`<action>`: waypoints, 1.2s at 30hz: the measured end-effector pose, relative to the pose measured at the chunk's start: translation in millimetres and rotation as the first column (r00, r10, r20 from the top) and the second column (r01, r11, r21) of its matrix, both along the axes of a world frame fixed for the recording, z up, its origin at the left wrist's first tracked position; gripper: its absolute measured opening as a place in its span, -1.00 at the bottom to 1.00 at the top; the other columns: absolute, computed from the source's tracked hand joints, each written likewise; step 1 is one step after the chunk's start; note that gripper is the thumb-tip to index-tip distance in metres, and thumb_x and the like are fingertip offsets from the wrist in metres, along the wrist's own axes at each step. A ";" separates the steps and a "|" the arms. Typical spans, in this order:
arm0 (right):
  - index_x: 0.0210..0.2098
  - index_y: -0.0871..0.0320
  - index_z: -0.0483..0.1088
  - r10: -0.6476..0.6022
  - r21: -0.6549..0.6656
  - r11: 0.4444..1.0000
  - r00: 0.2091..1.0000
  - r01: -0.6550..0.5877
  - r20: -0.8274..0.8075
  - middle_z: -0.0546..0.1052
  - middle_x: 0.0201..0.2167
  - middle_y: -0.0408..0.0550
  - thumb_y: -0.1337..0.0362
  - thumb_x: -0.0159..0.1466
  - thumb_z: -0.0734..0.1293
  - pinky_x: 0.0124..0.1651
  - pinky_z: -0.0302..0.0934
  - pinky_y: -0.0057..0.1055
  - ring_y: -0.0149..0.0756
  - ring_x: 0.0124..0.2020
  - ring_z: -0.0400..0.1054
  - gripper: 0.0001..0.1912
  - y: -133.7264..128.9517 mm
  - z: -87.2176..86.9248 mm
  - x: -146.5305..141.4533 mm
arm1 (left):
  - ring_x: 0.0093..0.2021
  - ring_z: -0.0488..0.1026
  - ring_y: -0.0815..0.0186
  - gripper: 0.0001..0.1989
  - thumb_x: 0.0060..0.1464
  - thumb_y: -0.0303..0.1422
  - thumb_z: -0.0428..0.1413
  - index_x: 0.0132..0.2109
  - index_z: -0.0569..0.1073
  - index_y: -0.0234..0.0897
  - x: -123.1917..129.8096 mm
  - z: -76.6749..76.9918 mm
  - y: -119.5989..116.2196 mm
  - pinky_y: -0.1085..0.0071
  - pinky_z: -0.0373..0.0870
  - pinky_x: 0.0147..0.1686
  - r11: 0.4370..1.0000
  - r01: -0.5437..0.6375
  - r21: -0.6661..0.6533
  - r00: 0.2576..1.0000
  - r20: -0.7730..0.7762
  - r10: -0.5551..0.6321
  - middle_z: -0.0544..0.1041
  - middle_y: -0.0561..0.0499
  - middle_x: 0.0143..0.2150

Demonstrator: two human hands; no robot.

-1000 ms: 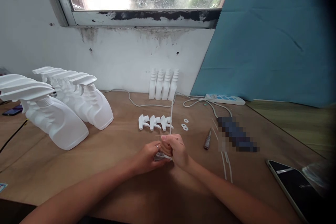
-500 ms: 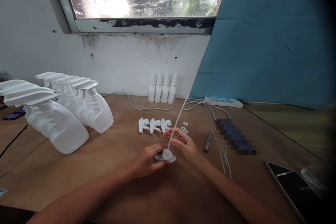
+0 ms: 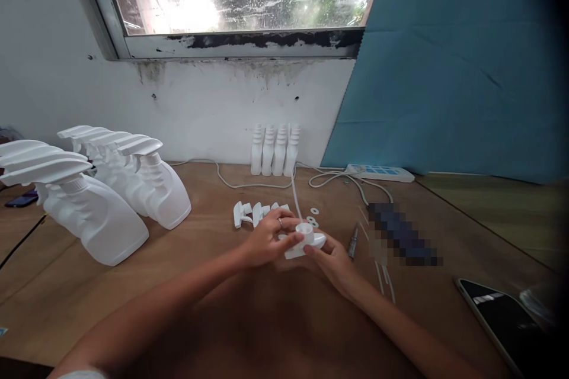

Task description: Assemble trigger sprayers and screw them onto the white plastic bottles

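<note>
A white trigger spray head [image 3: 318, 241] is held between both hands, its round collar facing up. A thin white dip tube [image 3: 296, 196] rises from the collar toward the wall. My left hand [image 3: 268, 241] grips the head from the left, thumb at the front and a ring on one finger. From the right, my right hand [image 3: 336, 265] closes thumb and fingers on the other end of the same head. Just beyond the left hand lie small white trigger spray heads [image 3: 240, 213], partly hidden by its fingers. Flat white washers [image 3: 315, 211] lie behind the held head.
Large white spray bottles [image 3: 111, 228] stand at left. Small white bottles [image 3: 268, 153] line the wall. To the right are a dark pen-like tool [image 3: 353, 242], loose thin tubes [image 3: 387, 282], a power strip [image 3: 380, 173], a blurred-out dark item [image 3: 402, 235] and a phone [image 3: 493, 323].
The spray head has moved right and slightly away from me and has turned. My right hand, before open beside the tube, now grips the head. The tube leans the other way.
</note>
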State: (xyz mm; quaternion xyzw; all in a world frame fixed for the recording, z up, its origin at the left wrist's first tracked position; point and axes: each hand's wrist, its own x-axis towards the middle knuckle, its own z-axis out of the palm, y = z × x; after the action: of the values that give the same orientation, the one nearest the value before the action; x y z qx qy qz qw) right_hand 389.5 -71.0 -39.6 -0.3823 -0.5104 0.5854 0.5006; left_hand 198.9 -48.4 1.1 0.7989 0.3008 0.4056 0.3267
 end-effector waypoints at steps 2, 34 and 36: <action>-0.21 0.15 0.44 -0.111 0.075 0.991 0.993 0.108 0.036 0.58 -0.22 0.01 0.06 0.01 0.53 -0.10 0.31 -0.29 -0.16 -0.20 0.45 -0.55 6.7 6.6 12.8 | -0.10 0.46 0.28 -0.69 0.22 -0.20 0.06 0.03 0.53 -0.16 2.9 3.5 33.5 0.43 0.42 -0.17 0.997 -0.082 -0.002 0.996 -0.031 0.082 0.46 -0.06 -0.02; -0.30 0.10 0.42 -0.657 0.209 0.705 0.735 0.678 -0.169 0.49 -0.41 -0.13 0.17 -0.02 0.46 -0.43 0.22 -0.45 -0.35 -0.44 0.32 -0.70 30.2 49.0 76.7 | 0.02 0.46 0.14 -0.52 0.01 -0.55 0.06 0.12 0.40 -0.27 -99.3 -3.6 132.3 0.34 0.33 0.05 0.631 -0.719 0.290 0.643 -0.066 0.763 0.53 -0.08 0.04; -0.30 0.10 0.42 -0.641 0.196 0.716 0.742 0.670 -0.196 0.47 -0.45 -0.17 0.19 -0.03 0.47 -0.44 0.20 -0.48 -0.39 -0.46 0.30 -0.69 30.9 51.1 79.2 | 0.03 0.46 0.15 -0.53 0.01 -0.56 0.05 0.11 0.40 -0.27 -101.6 -8.0 119.8 0.34 0.33 0.06 0.636 -0.705 0.315 0.654 -0.059 0.754 0.52 -0.08 0.05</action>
State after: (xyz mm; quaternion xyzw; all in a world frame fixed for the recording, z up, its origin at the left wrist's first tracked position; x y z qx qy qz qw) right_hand 468.7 -40.1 11.5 -0.4371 -0.3826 0.3200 0.7484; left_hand 97.4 71.4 -6.9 0.6780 0.5707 0.4633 -0.0050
